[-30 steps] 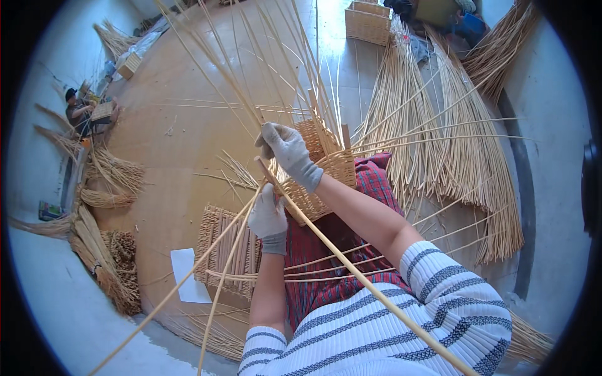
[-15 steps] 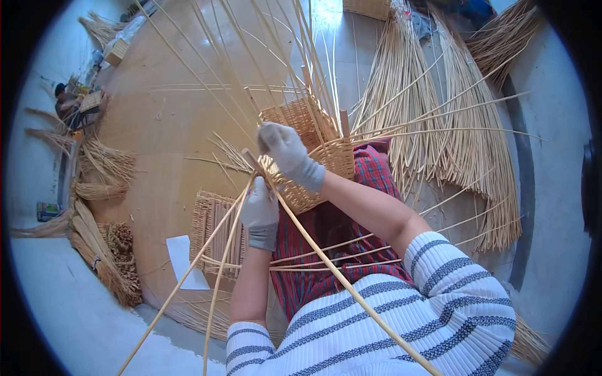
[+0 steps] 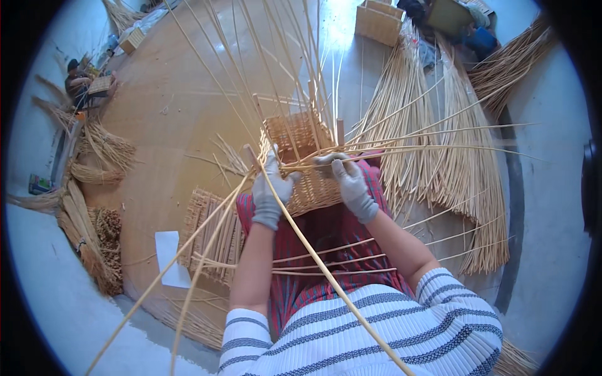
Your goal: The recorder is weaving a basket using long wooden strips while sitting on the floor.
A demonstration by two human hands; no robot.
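A partly woven wicker basket (image 3: 312, 193) rests on my lap, with wooden corner posts and long loose canes (image 3: 269, 50) rising from it. My left hand (image 3: 271, 191), in a grey-white glove, is closed round the basket's near rim at the left corner, by a wooden post (image 3: 251, 156). On the same rim, toward the right, my gloved right hand (image 3: 352, 185) pinches wicker strands (image 3: 301, 167) running along the edge. A thick cane (image 3: 326, 269) slants from the left corner down across my striped sleeve side, and two more go down to the left.
Bundles of long canes (image 3: 461, 182) lie at right. A slatted woven panel (image 3: 210, 235) and white paper (image 3: 168, 257) are on the floor at left. Another person (image 3: 81, 84) sits far left beside cane bundles (image 3: 106, 147). Box-shaped baskets (image 3: 379, 24) stand at the back.
My right hand has moved from the left corner post rightward and down along the rim. My left hand has risen onto the rim. The view has shifted slightly.
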